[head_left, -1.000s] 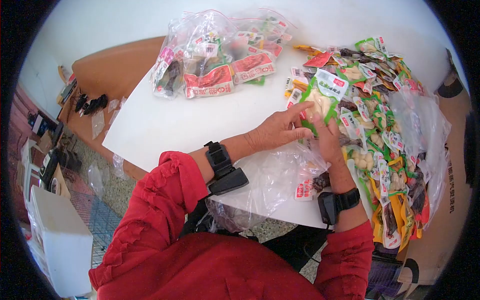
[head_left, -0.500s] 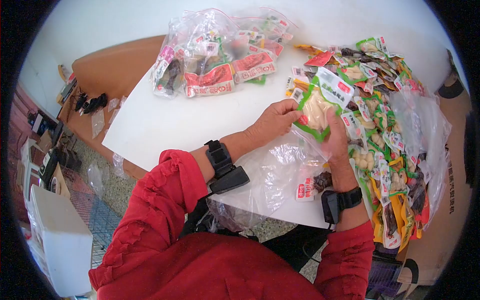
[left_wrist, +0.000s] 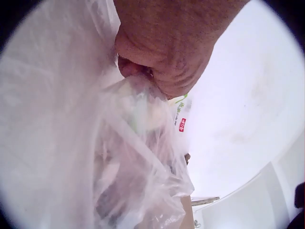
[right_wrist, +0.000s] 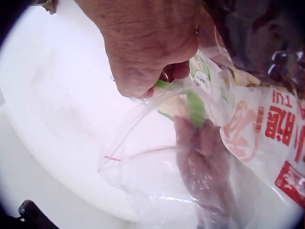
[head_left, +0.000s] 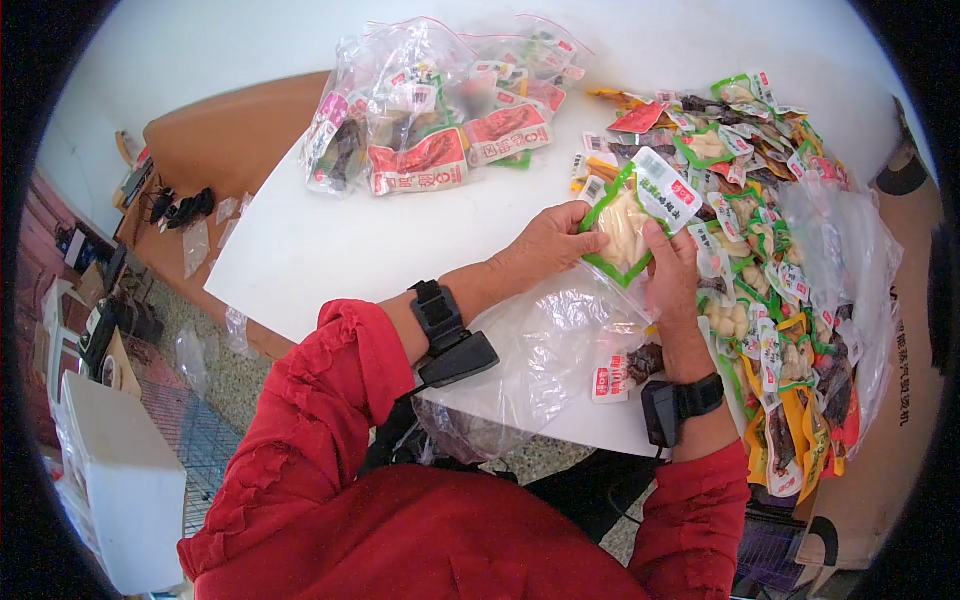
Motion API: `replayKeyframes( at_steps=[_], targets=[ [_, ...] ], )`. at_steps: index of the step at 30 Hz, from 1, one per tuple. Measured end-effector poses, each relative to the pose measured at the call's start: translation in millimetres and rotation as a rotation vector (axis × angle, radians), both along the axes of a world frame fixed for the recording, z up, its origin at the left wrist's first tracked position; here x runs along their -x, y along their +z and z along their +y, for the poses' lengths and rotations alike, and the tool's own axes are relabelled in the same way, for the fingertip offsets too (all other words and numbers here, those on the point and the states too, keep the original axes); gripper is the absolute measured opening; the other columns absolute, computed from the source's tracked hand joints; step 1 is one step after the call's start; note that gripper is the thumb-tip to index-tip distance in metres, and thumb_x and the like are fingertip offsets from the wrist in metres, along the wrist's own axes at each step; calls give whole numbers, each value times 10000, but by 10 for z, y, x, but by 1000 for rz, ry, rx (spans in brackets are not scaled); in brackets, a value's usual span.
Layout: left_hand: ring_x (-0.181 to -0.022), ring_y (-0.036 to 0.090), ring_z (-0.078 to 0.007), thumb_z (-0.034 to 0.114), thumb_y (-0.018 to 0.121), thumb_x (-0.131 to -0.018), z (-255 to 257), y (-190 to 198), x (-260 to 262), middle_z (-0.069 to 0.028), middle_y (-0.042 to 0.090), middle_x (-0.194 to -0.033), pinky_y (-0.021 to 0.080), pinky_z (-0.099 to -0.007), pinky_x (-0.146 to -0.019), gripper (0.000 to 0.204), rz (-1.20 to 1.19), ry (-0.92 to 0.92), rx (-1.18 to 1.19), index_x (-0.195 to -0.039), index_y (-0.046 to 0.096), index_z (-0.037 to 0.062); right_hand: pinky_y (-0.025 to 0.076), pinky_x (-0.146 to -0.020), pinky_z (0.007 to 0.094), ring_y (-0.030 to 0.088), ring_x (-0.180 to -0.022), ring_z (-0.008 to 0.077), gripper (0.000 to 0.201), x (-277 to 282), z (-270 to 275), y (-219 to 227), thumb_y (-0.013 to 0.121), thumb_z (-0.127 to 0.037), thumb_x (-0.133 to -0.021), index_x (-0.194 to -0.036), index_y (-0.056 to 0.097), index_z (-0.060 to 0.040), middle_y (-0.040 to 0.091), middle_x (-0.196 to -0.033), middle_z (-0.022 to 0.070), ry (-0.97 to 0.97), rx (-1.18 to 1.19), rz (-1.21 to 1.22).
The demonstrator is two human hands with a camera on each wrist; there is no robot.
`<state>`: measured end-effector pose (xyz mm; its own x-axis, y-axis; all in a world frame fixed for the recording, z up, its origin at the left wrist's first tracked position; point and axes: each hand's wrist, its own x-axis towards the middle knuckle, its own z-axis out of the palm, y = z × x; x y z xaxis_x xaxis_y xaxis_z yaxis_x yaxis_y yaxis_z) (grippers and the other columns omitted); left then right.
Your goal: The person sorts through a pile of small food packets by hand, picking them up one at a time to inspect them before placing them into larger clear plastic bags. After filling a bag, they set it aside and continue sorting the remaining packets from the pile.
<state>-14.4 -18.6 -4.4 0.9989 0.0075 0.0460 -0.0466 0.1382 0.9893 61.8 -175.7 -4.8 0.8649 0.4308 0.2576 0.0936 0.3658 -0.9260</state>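
Note:
Both hands hold a green-edged packet (head_left: 622, 225) with pale contents and a white label, tilted above the table. My left hand (head_left: 545, 243) pinches its left edge with thumb and fingers. At its lower right my right hand (head_left: 672, 270) grips it, thumb on the front. A clear zip bag (head_left: 540, 340) hangs below the hands; in the right wrist view, the bag (right_wrist: 143, 162) lies between that camera and the left hand, and the packet (right_wrist: 178, 106) shows beside the right hand (right_wrist: 147, 47). Plastic film (left_wrist: 138, 157) covers much beneath the left hand (left_wrist: 167, 43) in the left wrist view.
Mixed snack packets (head_left: 740, 220) are heaped on the right of the white table (head_left: 290, 250), with a clear plastic sheet (head_left: 850, 270) over their right side. Filled zip bags (head_left: 420, 120) lie at the back. One red-and-white packet (head_left: 612, 380) is near the front edge.
My left hand has drawn back slightly and now pinches the packet's left edge. The packet has shifted down and tilted to the right, and my right thumb has come onto its front.

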Motion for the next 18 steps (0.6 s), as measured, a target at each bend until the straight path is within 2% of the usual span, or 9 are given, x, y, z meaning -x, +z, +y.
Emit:
replayKeyframes(
  at_steps=[8, 14, 16, 18],
  targets=[
    [-546, 405, -5, 223, 592, -815, 5, -56, -34, 49, 550, -745, 317, -156, -454, 301, -5, 31, -86, -1067, 517, 77, 407, -813, 256, 513, -922, 115, 274, 25, -13, 55, 512, -93, -830, -1092, 505, -13, 554, -1017, 40, 17, 19, 30],
    [-554, 408, -3, 205, 581, -822, 11, -66, -37, 50, 547, -751, 324, -152, -464, 305, -8, -12, -54, -1089, 507, 76, 418, -824, 271, 527, -930, 136, 276, 1, -4, 39, 494, -86, -831, -1094, 498, 0, 550, -1028, 58, 61, -88, 93],
    [-554, 407, -3, 201, 578, -824, 5, -61, -32, 50, 546, -752, 325, -151, -464, 307, -15, -9, -59, -1094, 505, 75, 478, -764, 275, 569, -877, 148, 244, 0, 7, 39, 493, -56, -827, -1062, 514, 7, 574, -988, 68, 37, -125, 89],
    [-553, 407, -2, 198, 576, -825, 3, -62, -31, 50, 545, -753, 326, -151, -465, 309, -20, -6, -65, -1099, 503, 74, 450, -796, 273, 549, -907, 144, 259, 10, 0, 49, 491, -74, -831, -1078, 504, 3, 561, -1011, 65, 49, -111, 92]
  ],
)
